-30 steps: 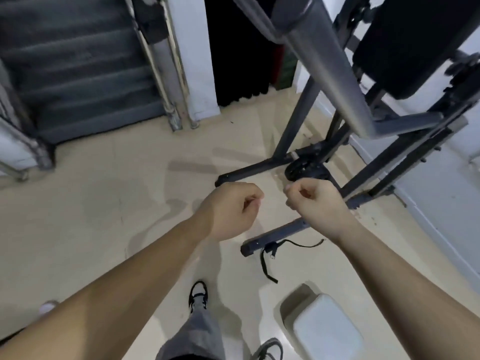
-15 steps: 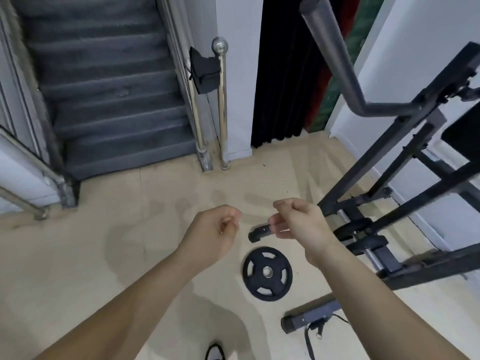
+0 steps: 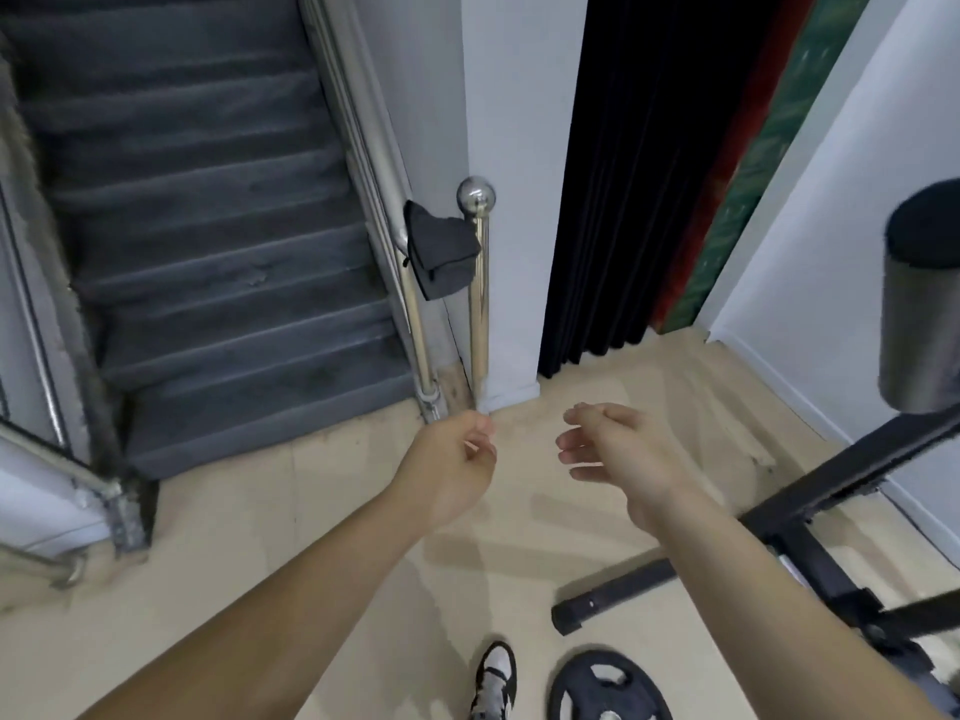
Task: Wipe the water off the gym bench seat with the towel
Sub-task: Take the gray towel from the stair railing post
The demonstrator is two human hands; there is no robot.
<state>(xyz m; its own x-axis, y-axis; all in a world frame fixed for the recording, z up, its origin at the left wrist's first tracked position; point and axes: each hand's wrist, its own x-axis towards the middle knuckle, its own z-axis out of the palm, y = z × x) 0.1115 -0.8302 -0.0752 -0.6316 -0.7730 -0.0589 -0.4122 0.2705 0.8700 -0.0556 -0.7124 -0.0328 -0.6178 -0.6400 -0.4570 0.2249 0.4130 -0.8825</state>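
A dark grey towel hangs over the steel stair handrail beside the ball-topped post. My left hand is held out in front of me with its fingers curled and nothing in it, well below the towel. My right hand is beside it with the fingers loosely spread and empty. The gym bench seat is out of view; only part of the black machine frame and a grey padded roller show at the right.
Grey carpeted stairs rise at the left behind steel rails. A black curtain hangs past the white pillar. A black weight plate and a frame foot lie on the beige floor near my shoe.
The view has swung left and up, away from the machine toward the stairs and towel. My right hand has gone from a fist to spread fingers. Both hands stay empty.
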